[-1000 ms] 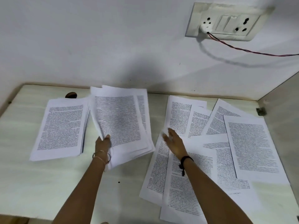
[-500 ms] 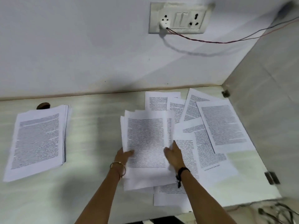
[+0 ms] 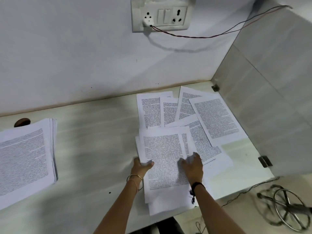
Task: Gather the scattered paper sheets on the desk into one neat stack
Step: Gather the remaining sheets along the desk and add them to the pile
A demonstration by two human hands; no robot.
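Observation:
A bundle of printed sheets lies on the pale desk over other loose sheets. My left hand grips the bundle's left edge, thumb on top. My right hand lies on the bundle's right side with its fingers bent over the paper. More scattered sheets fan out behind and to the right, overlapping one another. A separate thick stack sits at the desk's far left.
A side panel walls the desk on the right, with a metal clip at its foot. A wall socket with a thin wire is above. A cable hole lies behind the left stack. A metal stand is on the floor.
My left hand carried the bundle from beside the left stack over to the right and set it on the scattered sheets. My right hand now rests on it. The view swung right.

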